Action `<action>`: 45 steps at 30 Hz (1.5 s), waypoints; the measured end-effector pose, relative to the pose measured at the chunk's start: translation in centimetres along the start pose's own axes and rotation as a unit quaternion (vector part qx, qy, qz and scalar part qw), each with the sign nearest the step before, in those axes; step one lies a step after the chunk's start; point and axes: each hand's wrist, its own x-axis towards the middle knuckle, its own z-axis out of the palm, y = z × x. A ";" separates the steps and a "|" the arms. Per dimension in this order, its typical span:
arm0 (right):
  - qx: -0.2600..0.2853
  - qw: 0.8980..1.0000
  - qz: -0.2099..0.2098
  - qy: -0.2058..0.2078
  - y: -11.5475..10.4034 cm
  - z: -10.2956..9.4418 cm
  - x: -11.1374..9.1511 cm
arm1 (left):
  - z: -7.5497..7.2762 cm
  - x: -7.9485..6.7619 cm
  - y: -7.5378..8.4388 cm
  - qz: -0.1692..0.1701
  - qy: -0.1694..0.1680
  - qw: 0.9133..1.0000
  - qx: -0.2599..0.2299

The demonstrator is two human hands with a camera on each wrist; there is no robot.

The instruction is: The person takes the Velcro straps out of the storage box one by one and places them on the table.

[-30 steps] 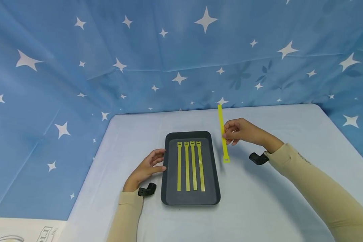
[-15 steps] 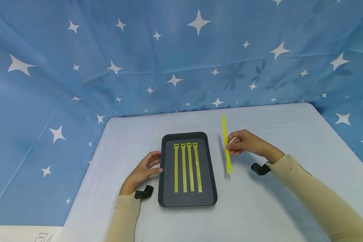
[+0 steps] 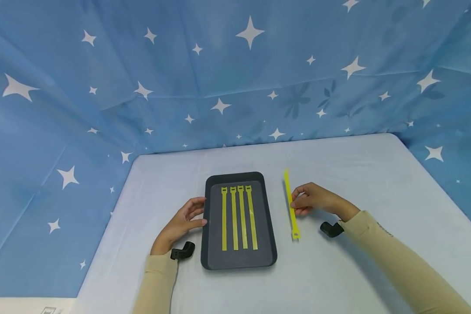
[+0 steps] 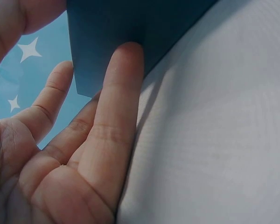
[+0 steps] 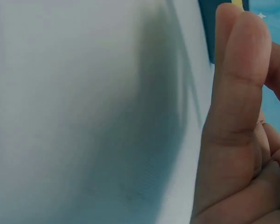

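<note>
A dark grey tray (image 3: 239, 260) lies on the white cloth, with several yellow hook-and-loop cable ties (image 3: 224, 222) side by side in it, slotted heads at the far end. To the tray's right, my right hand (image 3: 309, 199) pinches another yellow cable tie (image 3: 294, 224) between thumb and fingers, its slotted head toward me. My left hand (image 3: 183, 220) rests against the tray's left side. Up close in the left wrist view, fairly straight fingers (image 4: 114, 98) touch the tray's outer wall (image 4: 93, 46). The right wrist view shows thumb and finger pressed together; the held tie is mostly hidden there.
A white-covered table (image 3: 337, 270) bears the tray. Behind it and at the left hangs a blue curtain (image 3: 172, 69) printed with white stars. At the lower left corner shows a pale printed cloth (image 3: 23, 306). Each wrist carries a small black camera (image 3: 331, 229).
My right hand has come down and nearer to me with the cable tie, staying right of the tray. The left hand keeps its place at the tray's side. The head view has shifted slightly.
</note>
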 end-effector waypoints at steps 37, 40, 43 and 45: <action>-0.103 0.986 -0.127 0.030 -0.4 -0.1 -0.4 | 0.0 -0.1 0.3 -0.013 0.002 1.000 -0.012; -0.084 0.983 -0.162 0.031 -0.7 -0.1 -0.3 | 0.0 0.0 0.2 -0.015 0.001 1.000 -0.016; -0.071 0.979 -0.188 0.029 -0.9 0.0 -0.1 | -0.1 0.1 0.2 -0.015 0.001 1.000 -0.010; -0.075 0.975 -0.208 0.028 -1.0 0.2 0.1 | -0.1 0.1 0.2 -0.016 0.002 1.000 -0.003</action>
